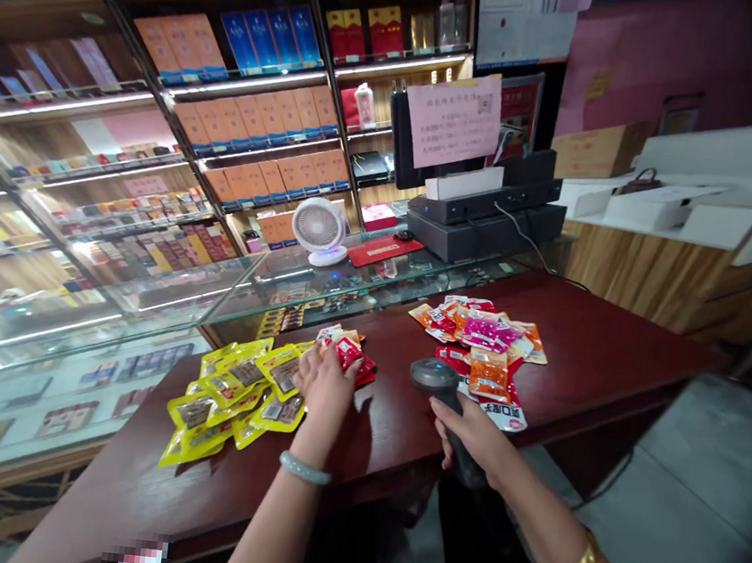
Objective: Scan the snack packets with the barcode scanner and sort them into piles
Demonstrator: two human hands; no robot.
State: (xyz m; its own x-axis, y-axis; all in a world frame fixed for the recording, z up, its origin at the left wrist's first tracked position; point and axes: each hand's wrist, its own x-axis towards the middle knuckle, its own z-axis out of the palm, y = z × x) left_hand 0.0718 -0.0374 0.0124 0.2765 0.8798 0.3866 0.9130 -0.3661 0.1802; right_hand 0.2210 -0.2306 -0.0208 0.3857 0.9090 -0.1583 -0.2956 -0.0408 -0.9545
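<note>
My right hand (471,435) is wrapped round the handle of a black barcode scanner (434,375), its head tilted over the counter. My left hand (325,379) is at a small pile of red packets (365,372), with one red snack packet (348,350) between its fingers and thumb. Just left of that hand lies a heap of yellow snack packets (230,387) with clear windows. Beyond the scanner, to the right, a mixed pile of orange, red and pink snack packets (492,334) is spread out; an orange packet (489,374) lies at its near side.
The dark red counter (391,449) meets a glass display case (269,275). On the glass stand a white fan (320,226) and a black till (484,212) below a monitor bearing a pink paper sign (453,119). Behind are lit shelves of boxes (258,121).
</note>
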